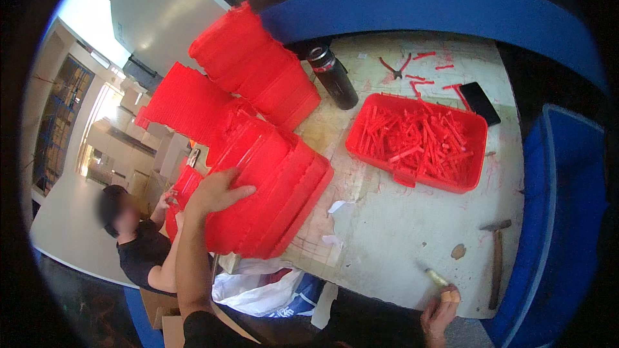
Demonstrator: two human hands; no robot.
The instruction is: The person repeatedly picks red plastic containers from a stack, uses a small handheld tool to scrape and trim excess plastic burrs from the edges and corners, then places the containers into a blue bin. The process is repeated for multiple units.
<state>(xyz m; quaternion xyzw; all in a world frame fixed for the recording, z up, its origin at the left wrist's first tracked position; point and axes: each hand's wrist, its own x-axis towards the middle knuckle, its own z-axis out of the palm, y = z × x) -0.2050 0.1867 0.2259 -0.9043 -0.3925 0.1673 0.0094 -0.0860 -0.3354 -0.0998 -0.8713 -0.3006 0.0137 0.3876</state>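
My left hand (216, 192) lies flat with spread fingers on top of a leaning stack of red plastic trays (277, 187) at the left of the worktable (400, 245). My right hand (440, 309), at the table's near edge, is closed around a small tool with a yellowish tip (437, 278). A red bin (419, 142) full of thin red plastic strips sits past the middle of the table. More red tray stacks (258, 71) stand further back on the left.
A hammer (496, 264) lies at the right near edge. A black bottle (333, 77), red-handled pliers (394, 67), loose red strips and a black phone (479, 103) lie at the back. A person in black (138, 245) works at the left. White bags (258, 287) hang below.
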